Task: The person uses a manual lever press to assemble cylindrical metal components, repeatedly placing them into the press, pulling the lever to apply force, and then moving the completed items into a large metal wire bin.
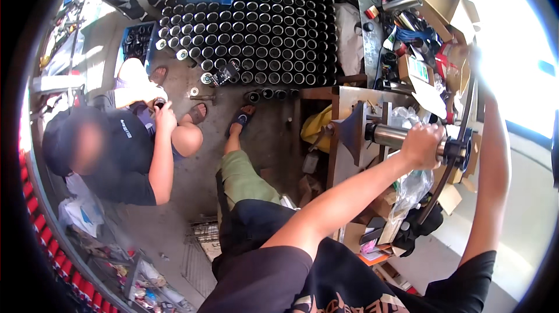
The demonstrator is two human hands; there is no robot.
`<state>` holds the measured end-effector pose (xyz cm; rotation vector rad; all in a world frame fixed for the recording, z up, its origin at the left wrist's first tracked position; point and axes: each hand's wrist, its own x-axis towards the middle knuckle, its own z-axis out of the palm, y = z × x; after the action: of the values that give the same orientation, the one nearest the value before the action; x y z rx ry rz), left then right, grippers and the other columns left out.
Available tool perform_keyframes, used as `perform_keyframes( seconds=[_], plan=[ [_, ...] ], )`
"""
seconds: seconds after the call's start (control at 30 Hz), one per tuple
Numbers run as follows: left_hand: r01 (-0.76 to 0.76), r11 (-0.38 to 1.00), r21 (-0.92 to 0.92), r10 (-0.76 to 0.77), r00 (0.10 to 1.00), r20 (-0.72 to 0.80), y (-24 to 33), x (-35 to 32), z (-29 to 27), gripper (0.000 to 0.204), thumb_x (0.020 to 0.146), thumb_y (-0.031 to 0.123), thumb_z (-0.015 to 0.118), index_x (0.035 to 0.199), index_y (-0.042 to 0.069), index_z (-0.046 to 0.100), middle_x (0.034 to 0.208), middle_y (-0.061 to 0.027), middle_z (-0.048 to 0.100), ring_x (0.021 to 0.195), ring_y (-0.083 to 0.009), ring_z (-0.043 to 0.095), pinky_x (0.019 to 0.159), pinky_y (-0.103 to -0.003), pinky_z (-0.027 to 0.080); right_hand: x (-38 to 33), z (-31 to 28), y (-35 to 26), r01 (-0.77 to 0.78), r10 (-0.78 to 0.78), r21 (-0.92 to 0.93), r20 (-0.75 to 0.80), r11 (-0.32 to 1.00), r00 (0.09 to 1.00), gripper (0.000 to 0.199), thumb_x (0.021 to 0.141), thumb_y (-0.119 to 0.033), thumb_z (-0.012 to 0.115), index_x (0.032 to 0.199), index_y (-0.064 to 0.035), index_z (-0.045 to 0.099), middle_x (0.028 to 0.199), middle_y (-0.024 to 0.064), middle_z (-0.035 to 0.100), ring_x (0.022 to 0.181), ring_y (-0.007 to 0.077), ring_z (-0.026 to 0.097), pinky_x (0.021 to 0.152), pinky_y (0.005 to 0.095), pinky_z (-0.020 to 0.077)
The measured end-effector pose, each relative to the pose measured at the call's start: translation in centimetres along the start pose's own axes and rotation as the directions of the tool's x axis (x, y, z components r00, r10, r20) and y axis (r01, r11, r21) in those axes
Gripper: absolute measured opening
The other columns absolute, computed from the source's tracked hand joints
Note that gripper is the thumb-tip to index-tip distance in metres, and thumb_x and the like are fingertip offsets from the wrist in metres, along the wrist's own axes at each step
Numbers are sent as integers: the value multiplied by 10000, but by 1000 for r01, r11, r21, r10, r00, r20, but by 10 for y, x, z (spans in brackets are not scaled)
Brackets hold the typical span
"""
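Observation:
My left hand (pixel 422 146) is closed round a shiny steel cylinder (pixel 389 136). The cylinder lies sideways in a metal fixture (pixel 352 132) on the bench at the right. Its right end meets a dark round fitting (pixel 456 153), crossed by a long curved metal bar (pixel 467 103). My right arm reaches up along the window, and my right hand (pixel 477 57) is closed at the far end of that bar. Glare washes out part of that hand.
Many black tubes (pixel 265 41) stand upright in rows at the back. A person (pixel 125 144) sits at the left, holding a small part. Cardboard boxes (pixel 445 7), tools and plastic bags clutter the workbench (pixel 368 51). A hammer (pixel 202 98) lies on the floor.

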<state>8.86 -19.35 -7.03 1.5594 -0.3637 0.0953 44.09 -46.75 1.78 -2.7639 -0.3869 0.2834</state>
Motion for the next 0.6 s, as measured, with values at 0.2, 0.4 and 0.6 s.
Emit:
perform_keyframes(
  seconds=[0.2, 0.4, 0.6],
  plan=[
    [-44, 994, 99, 61, 982, -181, -1, -21, -25, 389, 635, 134, 723, 992, 57, 590, 937, -102, 646, 969, -297, 651, 901, -455, 445, -86, 80, -57, 42, -65, 329, 60, 943, 996, 305, 982, -210, 437, 840, 12, 590, 923, 106, 627, 901, 198, 584, 882, 322, 428],
    [210, 973, 97, -174, 942, -288, 39, -48, -15, 383, 670, 65, 687, 1031, 15, 568, 931, -166, 632, 1012, -384, 621, 952, -463, 435, -116, 60, -9, -84, 99, 145, -103, 986, 990, 363, 948, -257, 414, 699, -17, 527, 714, 88, 573, 697, 200, 538, 716, 347, 434],
    [662, 699, -270, -398, 674, 622, 146, -72, -106, 340, 889, 269, 704, 980, -29, 567, 680, -73, 562, 436, -156, 520, 340, -313, 410, -116, 47, -31, -39, -208, -704, -261, 709, 943, 224, 942, -287, 497, 861, -124, 629, 924, 150, 660, 975, 363, 637, 808, 475, 494]
  ],
)
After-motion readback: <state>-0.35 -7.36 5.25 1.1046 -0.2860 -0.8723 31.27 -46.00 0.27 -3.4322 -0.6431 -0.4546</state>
